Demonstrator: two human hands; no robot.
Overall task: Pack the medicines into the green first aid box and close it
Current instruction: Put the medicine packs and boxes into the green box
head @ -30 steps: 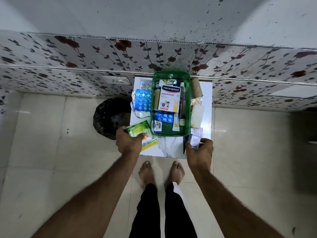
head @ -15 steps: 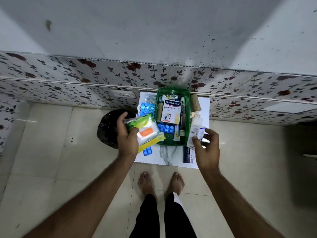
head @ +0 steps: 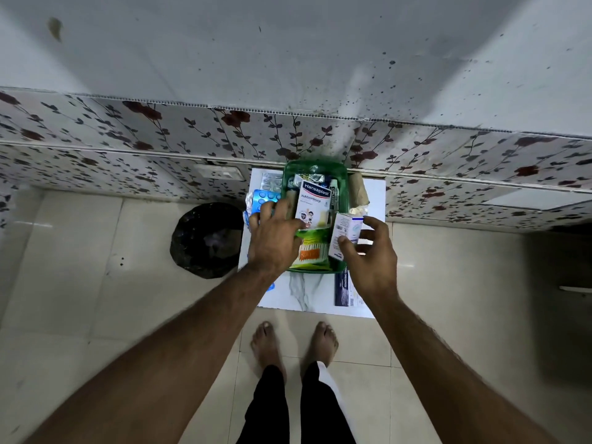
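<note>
the green first aid box [head: 342, 174] sits open on a small white table [head: 373, 193] pushed against the flower-patterned wall [head: 128, 129]; its near rim shows only as a thin green strip below the packets, and its left wall is covered by the left hand [head: 275, 241]; no lid can be made out. inside, a white hansaplast carton [head: 313, 203] stands on end, with a narrow tube box [head: 334, 197] just to its right and foil strips [head: 315, 178] crumpled behind it, their print too small to read; a green and orange packet [head: 312, 248] lies in the near half of the box, partly under the left hand. that hand is spread flat, fingers splayed, palm down over the packet and the box's left edge; whether it presses or grips anything cannot be told. the right hand [head: 373, 261] holds a small white and blue carton [head: 343, 235] upright at the box's right edge, pinched between thumb and fingers, its lower end hidden by the thumb. left of the box, a blue blister pack [head: 264, 200] and a silver one [head: 270, 182] lie on the table, both cut off by the hand and the box. right of the box a brown roll [head: 358, 190] stands by the wall; a dark flat box [head: 343, 288] lies along the table's right side, half behind the right wrist. a black bin [head: 205, 240] stands on the tiled floor [head: 80, 251] left of the table; bare feet [head: 293, 344] show below.
</note>
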